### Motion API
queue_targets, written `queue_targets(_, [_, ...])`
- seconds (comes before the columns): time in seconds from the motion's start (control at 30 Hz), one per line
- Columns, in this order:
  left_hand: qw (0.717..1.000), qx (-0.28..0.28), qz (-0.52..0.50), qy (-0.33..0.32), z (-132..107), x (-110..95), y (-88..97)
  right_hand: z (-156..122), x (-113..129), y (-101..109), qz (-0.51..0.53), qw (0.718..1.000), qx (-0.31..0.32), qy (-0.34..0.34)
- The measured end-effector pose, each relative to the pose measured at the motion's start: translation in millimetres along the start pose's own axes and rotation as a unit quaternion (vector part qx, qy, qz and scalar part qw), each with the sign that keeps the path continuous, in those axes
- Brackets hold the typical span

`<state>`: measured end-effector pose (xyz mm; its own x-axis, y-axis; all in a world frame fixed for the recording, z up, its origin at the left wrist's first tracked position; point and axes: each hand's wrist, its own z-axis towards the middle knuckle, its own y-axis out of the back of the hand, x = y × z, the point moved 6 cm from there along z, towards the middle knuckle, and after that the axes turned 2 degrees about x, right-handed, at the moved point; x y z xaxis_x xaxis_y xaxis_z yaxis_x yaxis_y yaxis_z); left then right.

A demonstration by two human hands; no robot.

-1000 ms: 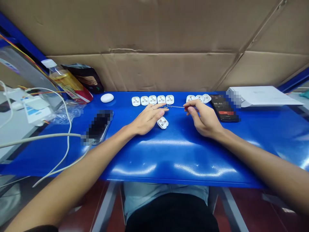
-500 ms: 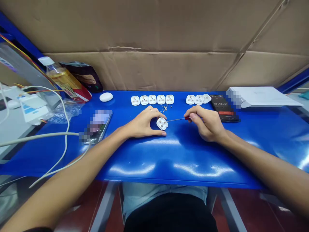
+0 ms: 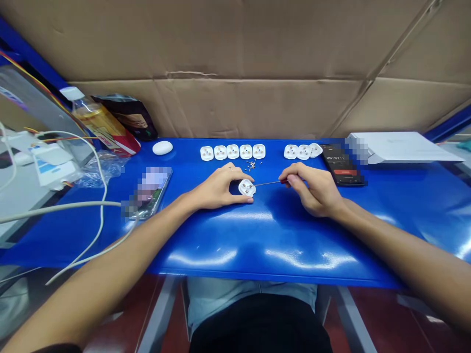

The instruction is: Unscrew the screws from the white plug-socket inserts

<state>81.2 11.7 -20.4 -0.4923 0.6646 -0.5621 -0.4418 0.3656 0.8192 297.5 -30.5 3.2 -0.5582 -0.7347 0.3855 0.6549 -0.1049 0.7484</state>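
Between thumb and fingers, my left hand (image 3: 219, 189) grips a small white plastic housing (image 3: 246, 188) with metal parts inside, its open face tilted toward me. My right hand (image 3: 312, 189) is closed round the red handle of a screwdriver (image 3: 268, 184). The thin shaft points left, and its tip meets the right edge of the housing; exactly what it touches is too small to tell. Just beyond my left fingers lies a scatter of small brass-coloured screws (image 3: 252, 164). Behind them stands a row of several similar white housings (image 3: 232, 151).
More white housings (image 3: 291, 152) sit at the back right beside a phone showing a timer (image 3: 342, 166) and a white box (image 3: 405, 146). To the left are another phone (image 3: 150, 193), a white oval object (image 3: 162, 147), a bottle (image 3: 105, 125) and loose cables (image 3: 101, 206). Cardboard (image 3: 221, 49) lines the back.
My right hand has shifted very slightly left with the screwdriver. The housing stays in nearly the same place in my left hand.
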Motion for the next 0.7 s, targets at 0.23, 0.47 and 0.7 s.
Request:
queue_targets(0.23, [1.000, -0.006, 0.000, 0.001, -0.3, 1.8, -1.3, 1.5, 0.5, -0.9, -0.020, 0.999, 0.008, -0.038])
queue_targets(0.47, [1.000, -0.013, 0.007, -0.002, -0.5, 0.2, -3.4, 1.3, 6.9, -3.7, -0.047, 0.998, -0.013, -0.026])
queue_targets(0.7, [1.000, -0.023, 0.011, -0.007, -2.6, 2.1, -1.5, 4.4, 13.5, -3.9, -0.028, 0.999, 0.036, 0.024])
